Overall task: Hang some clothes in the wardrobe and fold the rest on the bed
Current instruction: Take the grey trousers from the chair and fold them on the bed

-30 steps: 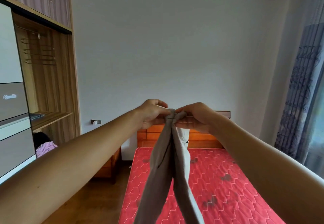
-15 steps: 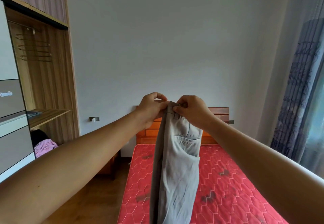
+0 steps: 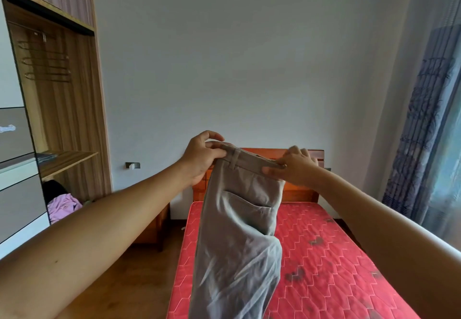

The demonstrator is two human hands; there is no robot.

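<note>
- A person stood at the foot of a bed (image 3: 336,256) with a red quilted mattress, both arms stretched forward, holding a pair of grey trousers (image 3: 239,231) up in the air above it.
- A second before, the two hands had been almost touching, with the trousers bunched into a narrow strip between them.
- The hands had since drawn apart, and the waistband (image 3: 249,161) was stretched out nearly flat between them, a belt loop and a back pocket in view.
- The left hand (image 3: 202,155) pinched the left end of the waistband, fingers curled over the top and thumb against the cloth.
- The right hand (image 3: 295,166) pinched the right end between thumb and fingertips.
- The legs hung down loose in front of the mattress; the hems were out of frame, so contact with the bed could not be told.
- An open wardrobe (image 3: 62,106) stood at the left with bare hangers (image 3: 46,64) on its rail and a pink garment (image 3: 63,206) low beside it.
- Judged from this, the trousers were being squared up, ready either for folding on the bed or for a hanger.
</note>
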